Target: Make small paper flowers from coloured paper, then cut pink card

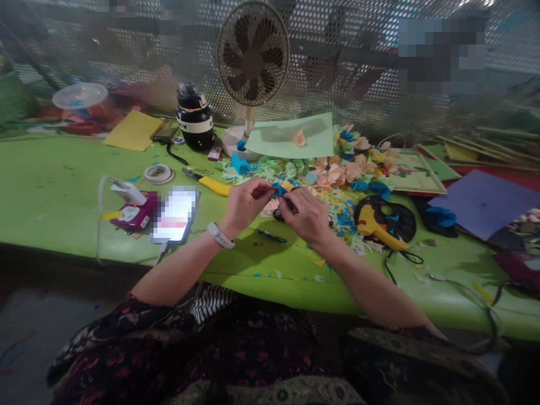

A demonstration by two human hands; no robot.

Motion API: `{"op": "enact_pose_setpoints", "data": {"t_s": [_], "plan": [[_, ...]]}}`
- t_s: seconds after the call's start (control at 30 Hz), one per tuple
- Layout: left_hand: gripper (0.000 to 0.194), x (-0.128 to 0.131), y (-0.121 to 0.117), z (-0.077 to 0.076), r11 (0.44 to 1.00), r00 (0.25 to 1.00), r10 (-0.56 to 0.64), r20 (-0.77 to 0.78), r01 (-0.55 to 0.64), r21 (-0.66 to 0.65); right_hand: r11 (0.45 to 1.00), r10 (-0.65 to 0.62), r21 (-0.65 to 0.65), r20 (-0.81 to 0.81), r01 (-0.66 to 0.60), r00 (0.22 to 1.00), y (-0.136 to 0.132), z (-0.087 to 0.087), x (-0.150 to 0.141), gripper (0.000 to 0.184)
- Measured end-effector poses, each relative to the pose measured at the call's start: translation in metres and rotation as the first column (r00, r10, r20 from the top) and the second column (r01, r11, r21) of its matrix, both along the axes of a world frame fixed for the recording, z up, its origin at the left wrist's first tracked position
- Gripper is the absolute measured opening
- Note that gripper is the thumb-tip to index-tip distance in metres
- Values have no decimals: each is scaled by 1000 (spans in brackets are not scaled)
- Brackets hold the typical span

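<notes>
A small piece of blue paper [279, 189] is held between my two hands, above the green table. My left hand [250, 203], with a pale band on its wrist, pinches the paper's left side. On the other side, my right hand [307, 212] has its fingers curled and pressed on the same paper. Fingers hide part of it, so its exact fold cannot be made out. Scattered paper scraps [343, 216] and a heap of peach paper flowers [337, 171] lie just beyond my hands. A yellow box cutter [213, 184] rests left of them.
At right, a yellow glue gun [377, 229] lies on a black pad. A phone [175, 216], a purple box [137, 214] and a tape roll [158, 174] are at left. Behind stand a black bottle [194, 121] and a fan [253, 56]. Purple paper [485, 202] lies far right.
</notes>
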State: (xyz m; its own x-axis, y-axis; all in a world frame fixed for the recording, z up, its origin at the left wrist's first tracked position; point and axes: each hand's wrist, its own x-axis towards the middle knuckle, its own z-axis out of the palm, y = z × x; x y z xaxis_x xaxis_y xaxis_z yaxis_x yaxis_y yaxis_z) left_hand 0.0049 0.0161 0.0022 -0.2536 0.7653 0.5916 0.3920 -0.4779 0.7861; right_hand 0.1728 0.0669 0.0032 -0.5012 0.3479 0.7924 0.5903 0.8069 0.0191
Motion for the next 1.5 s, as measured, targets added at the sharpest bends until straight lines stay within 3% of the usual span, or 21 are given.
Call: {"op": "enact_pose_setpoints", "data": {"t_s": [0.77,1.3,1.5], "plan": [[15,0,1,-1,1000,1000,12,18,-12,-19,998,-12,-62,53,16,999,-1,-1,1,29],[16,4,1,-5,996,991,-71,110,77,-51,998,1,-58,47,2,999,0,-1,1,29],[20,6,-6,6,998,993,-42,109,47,-51,990,48,-134,-16,-49,999,3,-1,2,21]]}}
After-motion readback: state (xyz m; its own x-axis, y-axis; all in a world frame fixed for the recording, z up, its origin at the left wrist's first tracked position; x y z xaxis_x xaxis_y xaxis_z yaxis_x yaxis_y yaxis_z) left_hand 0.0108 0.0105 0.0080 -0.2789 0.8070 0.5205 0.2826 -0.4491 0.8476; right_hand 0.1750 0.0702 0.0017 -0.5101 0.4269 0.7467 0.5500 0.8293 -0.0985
